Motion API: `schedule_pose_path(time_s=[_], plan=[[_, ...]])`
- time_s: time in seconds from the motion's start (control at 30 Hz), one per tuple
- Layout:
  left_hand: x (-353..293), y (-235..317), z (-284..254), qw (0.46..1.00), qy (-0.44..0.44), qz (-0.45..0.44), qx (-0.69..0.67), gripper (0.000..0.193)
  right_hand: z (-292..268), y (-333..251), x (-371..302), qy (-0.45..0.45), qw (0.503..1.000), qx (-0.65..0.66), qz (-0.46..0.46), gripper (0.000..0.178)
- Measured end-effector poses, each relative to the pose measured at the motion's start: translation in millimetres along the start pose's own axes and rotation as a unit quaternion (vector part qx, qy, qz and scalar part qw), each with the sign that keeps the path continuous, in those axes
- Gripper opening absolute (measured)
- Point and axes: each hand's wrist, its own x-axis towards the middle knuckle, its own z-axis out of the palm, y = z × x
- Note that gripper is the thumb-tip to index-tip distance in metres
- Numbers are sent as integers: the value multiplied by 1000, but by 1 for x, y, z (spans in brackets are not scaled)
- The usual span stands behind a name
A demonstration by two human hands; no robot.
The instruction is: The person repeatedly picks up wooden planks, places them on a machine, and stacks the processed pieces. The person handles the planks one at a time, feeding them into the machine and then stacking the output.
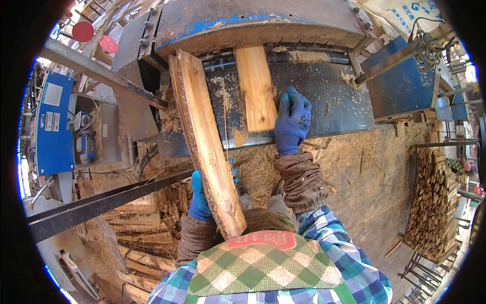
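A long, bark-edged wood slab [210,137] slants from my lap up to the left end of the machine's metal bed [324,101]. My left hand [201,197], in a blue glove, is closed around its lower part from beneath; blue fingertips show past the slab's right edge. A shorter wooden board [257,91] lies on the bed, its far end under the machine's housing [253,30]. Against the right edge of this board rests my right hand [293,121], also blue-gloved, with loosely bent fingers and nothing visible in them. Its thumb is hidden.
Rough wood slabs [136,223] lie piled at the lower left, beside a dark metal rail [111,197]. A tall stack of wood pieces [433,202] stands at the right. Blue machine cabinets [54,124] flank the bed. Sawdust covers the floor [364,177].
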Motion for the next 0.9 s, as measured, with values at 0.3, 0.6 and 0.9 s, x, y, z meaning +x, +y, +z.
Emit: schedule_pose_path(time_s=[0.3,0.6,0.9], plan=[[3,1,3,999,1,19,32,105,-3,-5,4,-21,998,-30,41,49],[-13,2,56,953,115,98,262,102,-108,-43,-121,-452,789,396,131,77],[-24,-3,35,979,101,60,170,88,-123,-31,-188,-252,946,150,140,54]])
